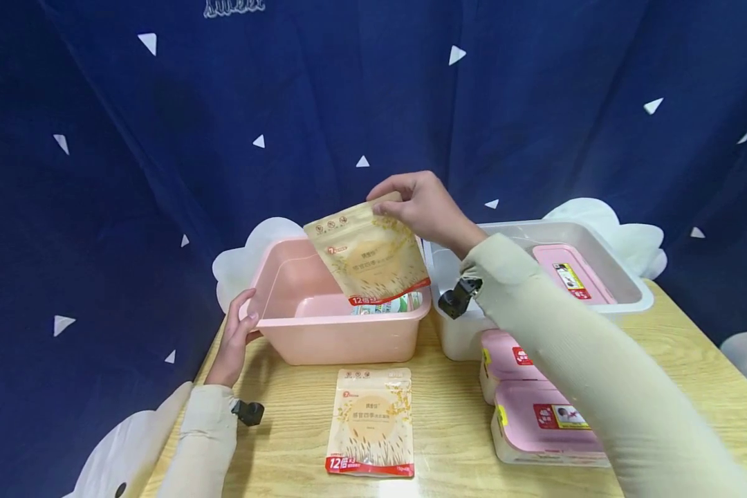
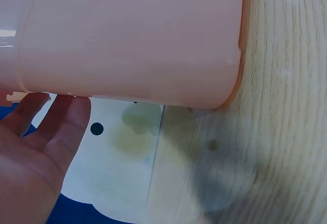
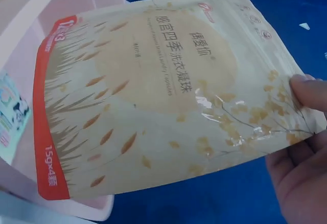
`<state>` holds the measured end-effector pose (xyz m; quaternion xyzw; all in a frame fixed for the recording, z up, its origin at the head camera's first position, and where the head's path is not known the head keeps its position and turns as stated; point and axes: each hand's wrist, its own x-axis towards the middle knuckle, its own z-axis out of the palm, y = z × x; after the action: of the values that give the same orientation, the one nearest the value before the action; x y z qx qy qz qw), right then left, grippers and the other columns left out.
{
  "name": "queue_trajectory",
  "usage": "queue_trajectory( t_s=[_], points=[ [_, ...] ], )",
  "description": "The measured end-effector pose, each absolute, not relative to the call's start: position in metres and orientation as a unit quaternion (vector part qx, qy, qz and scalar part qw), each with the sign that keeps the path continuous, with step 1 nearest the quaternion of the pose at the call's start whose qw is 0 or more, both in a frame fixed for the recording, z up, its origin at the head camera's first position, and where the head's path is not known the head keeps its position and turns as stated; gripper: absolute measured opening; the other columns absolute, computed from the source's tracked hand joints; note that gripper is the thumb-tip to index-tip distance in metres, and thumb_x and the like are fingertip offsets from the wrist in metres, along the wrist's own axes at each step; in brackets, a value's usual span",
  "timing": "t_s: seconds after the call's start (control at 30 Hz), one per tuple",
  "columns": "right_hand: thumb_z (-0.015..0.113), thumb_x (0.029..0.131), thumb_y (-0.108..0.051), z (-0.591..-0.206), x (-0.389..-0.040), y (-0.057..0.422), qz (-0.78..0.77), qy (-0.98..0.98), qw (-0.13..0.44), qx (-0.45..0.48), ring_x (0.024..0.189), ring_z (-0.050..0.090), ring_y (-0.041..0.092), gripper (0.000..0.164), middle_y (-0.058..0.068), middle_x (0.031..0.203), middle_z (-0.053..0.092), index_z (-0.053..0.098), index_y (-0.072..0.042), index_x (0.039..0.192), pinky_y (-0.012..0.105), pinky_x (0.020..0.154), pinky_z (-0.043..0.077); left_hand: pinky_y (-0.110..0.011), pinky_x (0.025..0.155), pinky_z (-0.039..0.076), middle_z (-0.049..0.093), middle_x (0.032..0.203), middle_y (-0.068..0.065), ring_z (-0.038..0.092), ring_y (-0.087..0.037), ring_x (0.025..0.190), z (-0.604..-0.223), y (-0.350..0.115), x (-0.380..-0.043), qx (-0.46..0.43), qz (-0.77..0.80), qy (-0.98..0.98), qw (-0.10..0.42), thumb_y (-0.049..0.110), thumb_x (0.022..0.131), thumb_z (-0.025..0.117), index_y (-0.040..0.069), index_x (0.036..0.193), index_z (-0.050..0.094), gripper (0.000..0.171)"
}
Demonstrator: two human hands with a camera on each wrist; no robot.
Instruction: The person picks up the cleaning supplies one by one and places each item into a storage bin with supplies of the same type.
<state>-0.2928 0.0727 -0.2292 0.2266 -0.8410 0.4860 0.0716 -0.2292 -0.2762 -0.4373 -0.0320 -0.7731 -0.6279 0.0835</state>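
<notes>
Over the pink oblong plastic basin (image 1: 342, 344), the right hand (image 1: 425, 203) pinches a flat beige film pouch (image 1: 373, 257), likely light, slippery, sensibly by one corner; the left hand (image 1: 233, 346) grips the basin.

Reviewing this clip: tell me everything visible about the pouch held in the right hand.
The pouch is a flat, cream-coloured packet with a slightly shiny, plastic-like surface. Its printed face shows a tan circle, wheat-like ears, yellowish leaves, three small round icons near the top, and a red band along the bottom marked "15g". It hangs tilted above the pink bin, red end lower. The right hand pinches it near a top corner. Whether it touches the bin is unclear.
</notes>
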Motion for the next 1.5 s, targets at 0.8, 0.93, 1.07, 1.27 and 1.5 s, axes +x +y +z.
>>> queue_trajectory(
  t_s=[0.8, 0.93, 1.07, 1.27, 1.5],
  points=[
    [0.071, 0.090, -0.013, -0.284, -0.316, 0.020, 0.537, -0.826, -0.028, 0.168, 0.095, 0.059, 0.017, 0.009, 0.002, 0.101, 0.069, 0.076, -0.017, 0.096, 0.027, 0.081, 0.048, -0.019, 0.089, 0.045, 0.021, 0.158, -0.007, 0.053, -0.004, 0.109, -0.431, -0.277, -0.225, -0.026, -0.634, -0.768, 0.089, 0.021, 0.101, 0.034, 0.016, 0.154, 0.023, 0.055],
    [0.069, 0.093, -0.013, -0.291, -0.318, 0.018, 0.554, -0.819, -0.041, 0.145, 0.097, 0.059, 0.019, 0.008, 0.003, 0.106, 0.067, 0.075, -0.017, 0.097, 0.031, 0.085, 0.049, -0.019, 0.088, 0.044, 0.020, 0.158, -0.007, 0.053, -0.002, 0.107, -0.430, -0.277, -0.225, -0.024, -0.632, -0.770, 0.089, 0.021, 0.101, 0.034, 0.016, 0.154, 0.023, 0.055],
    [0.069, 0.093, -0.017, -0.297, -0.318, 0.016, 0.562, -0.816, -0.058, 0.123, 0.098, 0.059, 0.021, 0.007, 0.002, 0.107, 0.066, 0.074, -0.020, 0.096, 0.036, 0.093, 0.044, -0.018, 0.088, 0.044, 0.020, 0.159, -0.007, 0.052, 0.000, 0.106, -0.430, -0.276, -0.224, -0.018, -0.627, -0.773, 0.088, 0.022, 0.101, 0.034, 0.017, 0.154, 0.024, 0.055],
    [0.070, 0.092, -0.018, -0.302, -0.319, 0.012, 0.554, -0.822, -0.064, 0.117, 0.100, 0.058, 0.020, 0.007, 0.001, 0.104, 0.068, 0.074, -0.023, 0.096, 0.037, 0.092, 0.045, -0.019, 0.088, 0.044, 0.021, 0.159, -0.006, 0.051, -0.003, 0.110, -0.432, -0.278, -0.226, -0.018, -0.627, -0.774, 0.086, 0.022, 0.101, 0.034, 0.018, 0.154, 0.024, 0.054],
    [0.069, 0.092, -0.013, -0.309, -0.324, 0.010, 0.540, -0.827, -0.061, 0.148, 0.098, 0.058, 0.018, 0.010, 0.003, 0.104, 0.070, 0.076, -0.016, 0.098, 0.028, 0.083, 0.048, -0.020, 0.088, 0.044, 0.020, 0.159, -0.006, 0.050, -0.003, 0.111, -0.434, -0.280, -0.226, -0.018, -0.626, -0.774, 0.088, 0.024, 0.101, 0.034, 0.019, 0.154, 0.024, 0.055]
  ],
)
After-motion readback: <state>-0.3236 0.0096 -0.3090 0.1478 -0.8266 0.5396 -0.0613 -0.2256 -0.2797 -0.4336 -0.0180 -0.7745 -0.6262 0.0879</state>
